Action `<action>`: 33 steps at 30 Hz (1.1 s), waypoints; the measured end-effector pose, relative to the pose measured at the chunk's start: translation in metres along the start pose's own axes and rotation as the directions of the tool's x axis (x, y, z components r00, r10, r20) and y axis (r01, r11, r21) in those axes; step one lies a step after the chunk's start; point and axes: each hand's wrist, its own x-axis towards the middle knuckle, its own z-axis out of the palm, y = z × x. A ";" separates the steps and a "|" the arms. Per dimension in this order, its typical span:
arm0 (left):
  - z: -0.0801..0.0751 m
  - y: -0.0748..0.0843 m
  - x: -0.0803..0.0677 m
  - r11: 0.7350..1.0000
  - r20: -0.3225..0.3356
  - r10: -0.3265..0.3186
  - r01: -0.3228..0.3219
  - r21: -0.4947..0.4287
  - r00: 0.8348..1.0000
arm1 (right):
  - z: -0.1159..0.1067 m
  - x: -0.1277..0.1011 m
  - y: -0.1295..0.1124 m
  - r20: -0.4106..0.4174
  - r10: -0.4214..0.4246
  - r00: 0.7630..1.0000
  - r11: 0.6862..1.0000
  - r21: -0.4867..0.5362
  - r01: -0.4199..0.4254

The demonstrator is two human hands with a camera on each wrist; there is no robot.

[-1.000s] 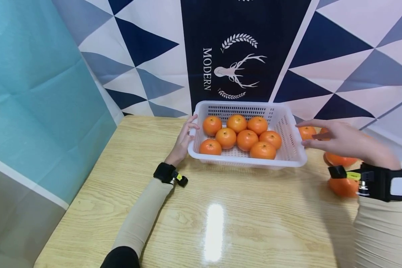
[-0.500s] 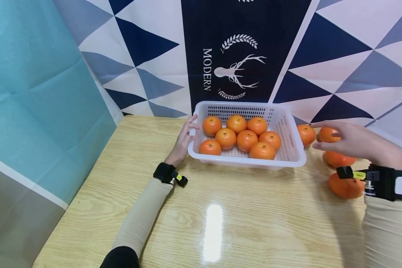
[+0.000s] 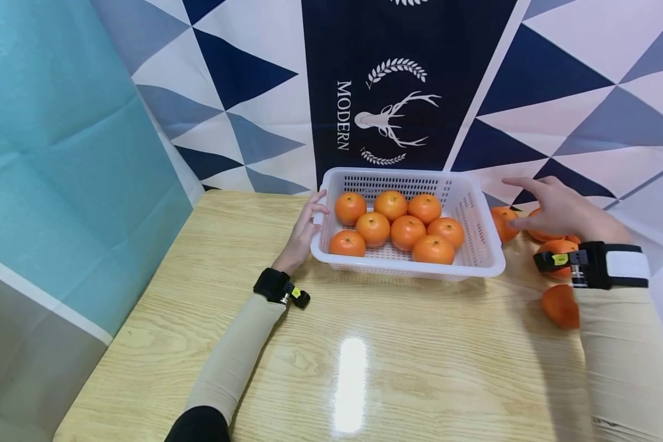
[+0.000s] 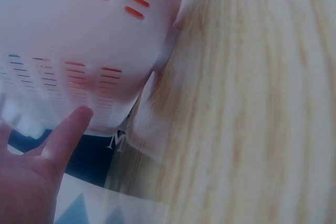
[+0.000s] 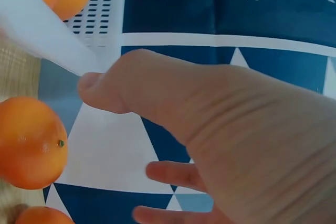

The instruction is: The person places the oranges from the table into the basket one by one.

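Note:
A white plastic basket [image 3: 409,265] with slotted walls stands against the back wall, several oranges [image 3: 407,232] inside. At its left end my left hand [image 3: 301,236] holds the rim; the left wrist view shows a finger [image 4: 68,135] up against the outer wall [image 4: 79,40]. To the right of the basket, my right hand [image 3: 563,212] hovers with thumb and fingers spread, holding nothing. Below it lie several loose oranges, one [image 3: 505,224] close beside the basket, some partly covered by the hand and wrist. That closest orange [image 5: 29,142] sits left of my thumb in the right wrist view.
Everything rests on a light wooden table [image 3: 420,344]. A patterned cloth [image 3: 254,92] hangs right behind the basket, and a blue-green sheet [image 3: 77,153] borders the table at left. Another loose orange [image 3: 560,305] lies nearer, partly behind my right forearm.
My right hand has moved off the basket's right rim, first to the right, then up and slightly back left, its fingers spreading wider. The left hand and the basket stay put.

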 end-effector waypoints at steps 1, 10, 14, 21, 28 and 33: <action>0.001 0.002 0.000 1.000 -0.007 -0.004 0.004 0.000 1.000 | 0.000 0.003 0.000 0.003 0.011 1.000 1.000 0.004 -0.011; 0.012 0.037 -0.010 0.999 -0.017 0.019 -0.019 0.051 1.000 | 0.007 0.026 0.005 0.034 0.045 0.998 0.999 -0.014 -0.045; 0.015 0.050 -0.012 0.999 -0.014 0.024 -0.024 0.044 1.000 | 0.015 0.036 0.011 0.054 0.042 0.998 0.999 0.008 -0.043; 0.017 0.064 -0.014 0.998 -0.013 0.015 -0.014 0.054 1.000 | 0.032 0.050 0.019 0.053 -0.046 0.998 0.996 0.080 0.042; 0.011 0.040 -0.009 0.997 -0.026 0.002 0.000 0.083 1.000 | 0.045 0.056 0.025 0.063 -0.063 0.996 0.986 0.156 0.053; 0.012 0.044 -0.011 0.999 -0.021 0.021 -0.021 0.039 1.000 | 0.049 0.056 0.026 0.081 -0.031 0.996 0.982 0.186 0.015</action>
